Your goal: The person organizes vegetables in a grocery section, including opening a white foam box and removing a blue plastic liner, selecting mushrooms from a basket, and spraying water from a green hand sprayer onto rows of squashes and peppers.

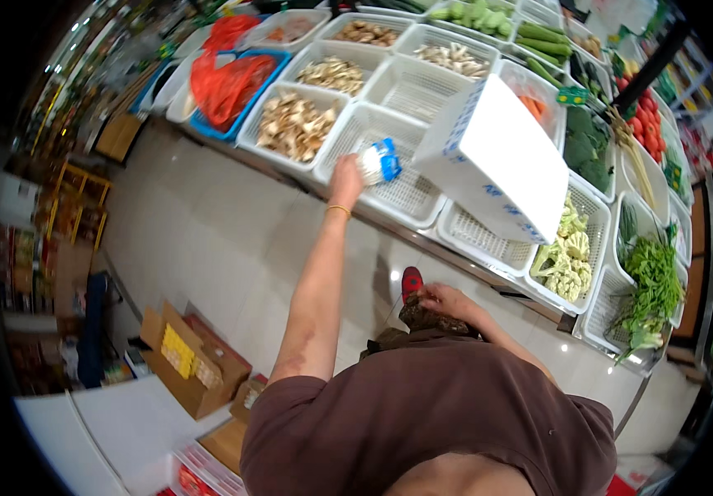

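My left hand (pixel 346 180) holds a small plastic packet of white, thin-stemmed mushrooms with a blue print (pixel 380 162) over a white slatted plastic basket (pixel 418 214) at the display's front edge. A thin yellow band circles that wrist. Low in front of my body, by my thigh, hangs my right hand (pixel 449 302), fingers slightly curled, with nothing seen in it. Right of the packet, a large white foam box (pixel 511 161) with blue writing rests tilted across the baskets. Left of the packet is a basket of brown-and-white mushrooms (pixel 297 127).
Cauliflower (pixel 570 260) fills a basket right of the foam box; leafy greens (pixel 651 282) hang over the right corner. A red plastic bag (pixel 226 93) lies in a blue basket at left. An open cardboard box (pixel 192 359) stands behind me at lower left, beside a white surface (pixel 127 421).
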